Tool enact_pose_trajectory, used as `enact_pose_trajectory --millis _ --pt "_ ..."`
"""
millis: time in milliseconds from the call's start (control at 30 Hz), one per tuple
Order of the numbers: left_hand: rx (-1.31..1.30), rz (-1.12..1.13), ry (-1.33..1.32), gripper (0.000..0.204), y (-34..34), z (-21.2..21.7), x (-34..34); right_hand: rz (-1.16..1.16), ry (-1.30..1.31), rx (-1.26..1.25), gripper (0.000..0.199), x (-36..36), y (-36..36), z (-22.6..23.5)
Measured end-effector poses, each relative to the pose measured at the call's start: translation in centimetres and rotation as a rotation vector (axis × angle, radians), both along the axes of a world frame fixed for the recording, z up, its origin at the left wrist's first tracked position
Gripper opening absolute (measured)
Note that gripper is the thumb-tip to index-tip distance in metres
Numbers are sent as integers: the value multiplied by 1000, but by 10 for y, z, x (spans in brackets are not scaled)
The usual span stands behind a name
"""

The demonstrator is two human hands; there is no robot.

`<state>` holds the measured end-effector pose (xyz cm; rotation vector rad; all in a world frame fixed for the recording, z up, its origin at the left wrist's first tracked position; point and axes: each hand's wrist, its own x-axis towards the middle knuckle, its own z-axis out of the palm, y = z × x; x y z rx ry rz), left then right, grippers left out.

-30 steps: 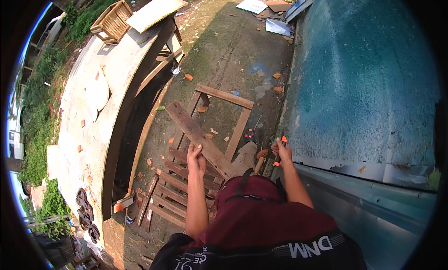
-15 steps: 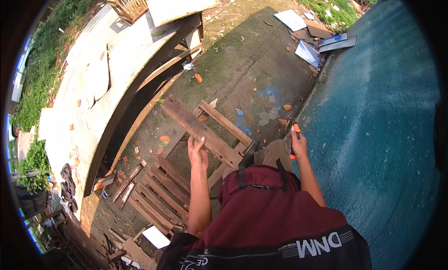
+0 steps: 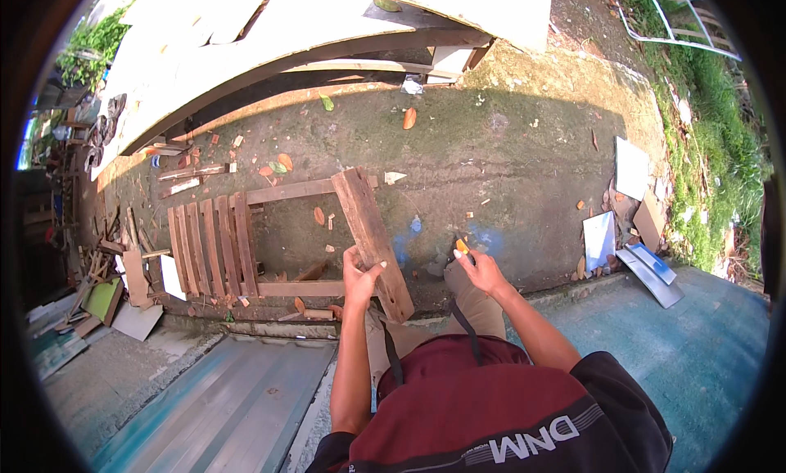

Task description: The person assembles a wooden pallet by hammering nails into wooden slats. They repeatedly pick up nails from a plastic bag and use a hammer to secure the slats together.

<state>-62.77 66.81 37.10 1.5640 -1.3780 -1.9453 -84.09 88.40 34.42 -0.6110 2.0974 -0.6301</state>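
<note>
My left hand point(image 3: 359, 283) grips a weathered wooden plank point(image 3: 368, 219) near its lower end, thumb laid over its face. The plank slants across the right end of a slatted wooden frame point(image 3: 299, 189) lying on the ground. Several closely spaced slats point(image 3: 210, 242) cover the frame's left part. To the right of the plank, my right hand point(image 3: 485, 275) is closed around a small tool with orange and black parts point(image 3: 462, 246). Most of that tool is hidden by the fingers, so its kind cannot be made out.
A large pale tabletop point(image 3: 327, 15) spans the far side. White and brown board pieces point(image 3: 632, 168) lie at right, beside a blue-green surface point(image 3: 622, 342). Scrap wood point(image 3: 106, 264) is heaped at left. A ridged metal sheet point(image 3: 221, 391) lies near left. Dry leaves dot the ground.
My view has swung rightward. The plank now stands more upright in view, still in my left hand. My right hand has come closer to the plank with the orange and black tool.
</note>
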Motion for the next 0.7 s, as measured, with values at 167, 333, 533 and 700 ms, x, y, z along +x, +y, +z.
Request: enact_pose_trajectory --millis 167,333,533,700 --pt "-157 -17 -132 64 68 -17 -32 97 39 79 69 -78 15 -29" --pt "-255 54 -328 59 103 -28 -59 215 156 159 69 -120 11 -49" --pt "-372 27 -489 64 103 -158 -70 434 167 136 57 -169 -52 -104" --pt "-326 -15 -580 64 82 -325 -84 947 433 -80 54 -224 -90 -340"
